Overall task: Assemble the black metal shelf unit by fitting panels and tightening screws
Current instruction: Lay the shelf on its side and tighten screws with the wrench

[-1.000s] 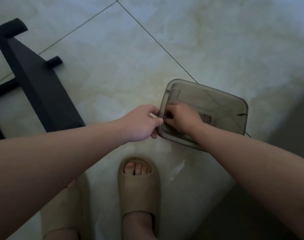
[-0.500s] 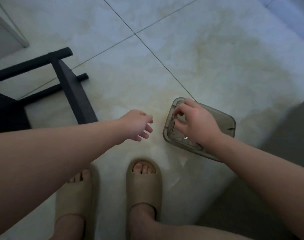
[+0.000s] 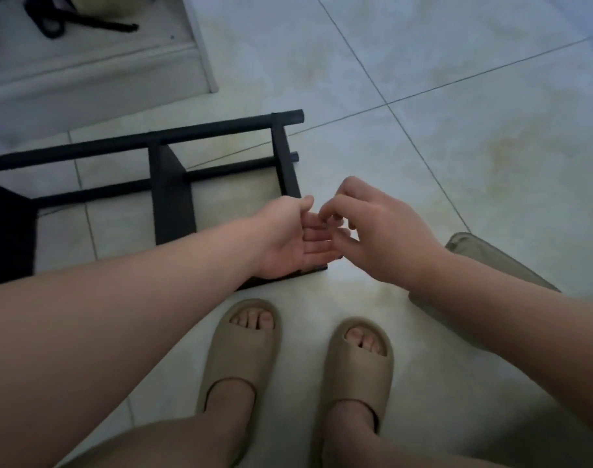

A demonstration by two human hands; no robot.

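Note:
The black metal shelf frame [image 3: 172,197] lies on the tiled floor to the left, its thin rods [image 3: 146,138] running across and its near end hidden under my left wrist. My left hand [image 3: 290,238] is held palm up over that end, fingers straight and pointing right. My right hand [image 3: 376,228] hovers beside it, its curled fingertips pinching something small against my left fingers; I take it for a screw, but the fingers hide it. The grey translucent tray [image 3: 480,253] sits on the floor at the right, mostly behind my right forearm.
My feet in tan slippers [image 3: 244,349] stand just below the hands. A white raised ledge [image 3: 96,72] with black parts on it fills the upper left. Bare floor tiles [image 3: 457,113] stretch away to the upper right.
My right hand came out of the tray and moved left to meet my left hand, which turned palm up. The view swung left, bringing the shelf frame toward the centre.

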